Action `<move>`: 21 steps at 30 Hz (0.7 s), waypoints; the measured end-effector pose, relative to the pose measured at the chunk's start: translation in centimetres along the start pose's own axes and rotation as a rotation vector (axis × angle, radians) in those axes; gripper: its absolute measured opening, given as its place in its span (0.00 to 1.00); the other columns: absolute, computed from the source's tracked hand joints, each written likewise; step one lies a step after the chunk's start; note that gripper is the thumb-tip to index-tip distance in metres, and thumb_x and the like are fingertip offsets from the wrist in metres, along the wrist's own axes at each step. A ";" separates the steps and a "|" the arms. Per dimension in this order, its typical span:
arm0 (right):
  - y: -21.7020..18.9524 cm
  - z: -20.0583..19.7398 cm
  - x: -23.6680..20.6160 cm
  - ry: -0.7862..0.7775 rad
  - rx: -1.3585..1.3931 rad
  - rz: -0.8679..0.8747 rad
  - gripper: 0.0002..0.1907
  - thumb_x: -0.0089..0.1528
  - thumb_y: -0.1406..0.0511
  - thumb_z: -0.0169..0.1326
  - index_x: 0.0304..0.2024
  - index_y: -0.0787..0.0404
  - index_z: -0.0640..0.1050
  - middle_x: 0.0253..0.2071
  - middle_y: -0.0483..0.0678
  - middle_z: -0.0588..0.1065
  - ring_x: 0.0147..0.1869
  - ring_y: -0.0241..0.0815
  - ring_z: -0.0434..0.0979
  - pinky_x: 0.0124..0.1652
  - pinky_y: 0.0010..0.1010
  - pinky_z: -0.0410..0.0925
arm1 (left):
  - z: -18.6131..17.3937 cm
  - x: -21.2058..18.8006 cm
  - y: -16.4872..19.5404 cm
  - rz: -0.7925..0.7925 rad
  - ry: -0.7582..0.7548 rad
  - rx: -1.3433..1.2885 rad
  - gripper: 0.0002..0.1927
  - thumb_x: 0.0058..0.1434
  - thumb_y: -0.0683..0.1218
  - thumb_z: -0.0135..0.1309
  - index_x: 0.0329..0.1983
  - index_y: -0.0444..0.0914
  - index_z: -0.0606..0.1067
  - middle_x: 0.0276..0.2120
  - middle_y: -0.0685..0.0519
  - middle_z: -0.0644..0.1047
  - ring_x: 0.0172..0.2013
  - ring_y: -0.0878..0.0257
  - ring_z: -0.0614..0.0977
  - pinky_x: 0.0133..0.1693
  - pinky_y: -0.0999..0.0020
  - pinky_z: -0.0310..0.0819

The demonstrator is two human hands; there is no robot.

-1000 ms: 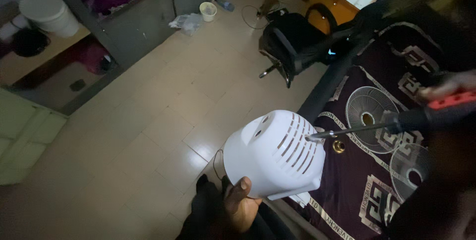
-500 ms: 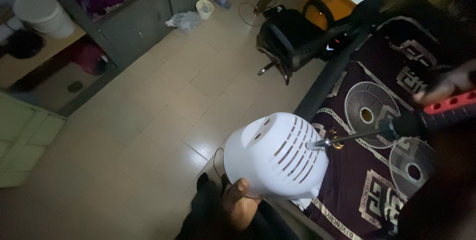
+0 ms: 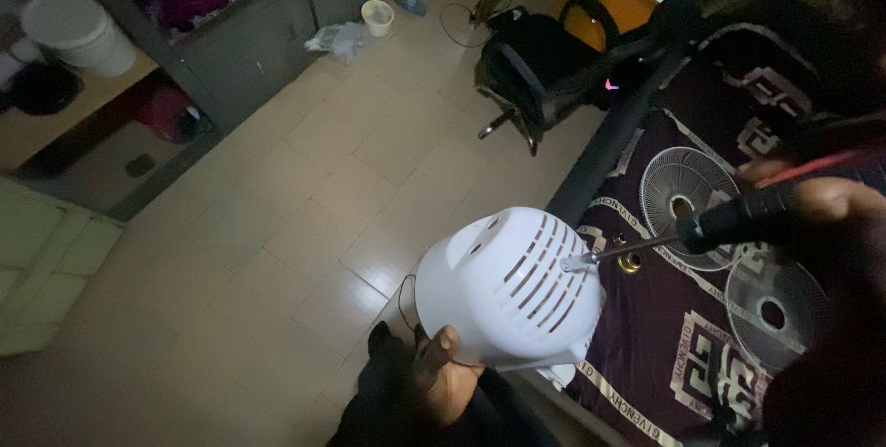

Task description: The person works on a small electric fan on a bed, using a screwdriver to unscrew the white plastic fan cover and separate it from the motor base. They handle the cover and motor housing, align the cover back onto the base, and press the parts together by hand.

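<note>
My left hand [image 3: 441,375] grips the lower edge of a white slotted fan motor cover [image 3: 509,288] and holds it up over the bed's edge. My right hand [image 3: 814,200] is closed on the black and red handle of a screwdriver [image 3: 701,226]. The metal tip of the screwdriver touches the top of the cover. A small brass nut [image 3: 630,262] lies on the dark patterned bedspread [image 3: 664,336] just behind the tip.
Two round wire fan grilles [image 3: 685,190] [image 3: 773,307] lie on the bedspread at right. A black office chair [image 3: 535,69] stands on the tiled floor beyond the bed. A white bucket [image 3: 78,30] sits on a shelf at upper left, and a small cup [image 3: 377,15] on the floor.
The view has shifted slightly. The screwdriver tip stays at the same spot on the cover. Both hands keep their hold.
</note>
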State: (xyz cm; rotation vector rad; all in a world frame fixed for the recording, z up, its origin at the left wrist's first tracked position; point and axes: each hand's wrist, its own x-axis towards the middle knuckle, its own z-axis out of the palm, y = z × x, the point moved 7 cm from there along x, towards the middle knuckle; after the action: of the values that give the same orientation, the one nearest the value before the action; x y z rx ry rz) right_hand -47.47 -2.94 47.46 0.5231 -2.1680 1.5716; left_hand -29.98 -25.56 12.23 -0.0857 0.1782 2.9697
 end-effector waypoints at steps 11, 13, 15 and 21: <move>0.4 0.8 3.4 -0.026 0.025 -0.009 0.36 0.62 0.53 0.59 0.65 0.65 0.66 0.43 0.56 0.77 0.47 0.44 0.83 0.43 0.30 0.78 | 9.2 1.5 2.9 -0.060 0.021 0.112 0.47 0.61 0.56 0.60 0.76 0.34 0.51 0.68 0.38 0.64 0.69 0.43 0.65 0.65 0.38 0.62; 0.2 0.6 3.4 -0.019 0.028 -0.012 0.36 0.62 0.53 0.59 0.65 0.65 0.66 0.43 0.56 0.77 0.47 0.44 0.83 0.42 0.30 0.78 | 9.5 1.6 3.0 -0.077 0.043 0.137 0.48 0.61 0.57 0.60 0.76 0.34 0.50 0.68 0.37 0.64 0.69 0.44 0.65 0.65 0.39 0.62; -0.2 0.2 3.1 -0.009 0.017 -0.011 0.36 0.62 0.53 0.60 0.65 0.65 0.66 0.43 0.56 0.77 0.46 0.44 0.83 0.42 0.30 0.78 | 9.2 1.7 2.8 -0.114 0.101 0.160 0.49 0.60 0.58 0.59 0.75 0.33 0.49 0.65 0.32 0.64 0.67 0.39 0.67 0.64 0.35 0.65; -1.2 -1.4 1.4 0.022 -0.004 -0.009 0.35 0.61 0.53 0.60 0.64 0.65 0.66 0.43 0.56 0.77 0.46 0.43 0.83 0.42 0.29 0.78 | 8.7 1.7 2.3 -0.135 -0.076 0.065 0.42 0.63 0.60 0.59 0.71 0.32 0.59 0.65 0.38 0.69 0.67 0.46 0.70 0.66 0.42 0.66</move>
State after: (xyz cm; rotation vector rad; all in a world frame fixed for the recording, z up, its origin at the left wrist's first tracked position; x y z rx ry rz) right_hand -47.85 -2.06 49.54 0.5115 -2.1491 1.5603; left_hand -32.43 -26.52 20.98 0.0226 0.2486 2.8244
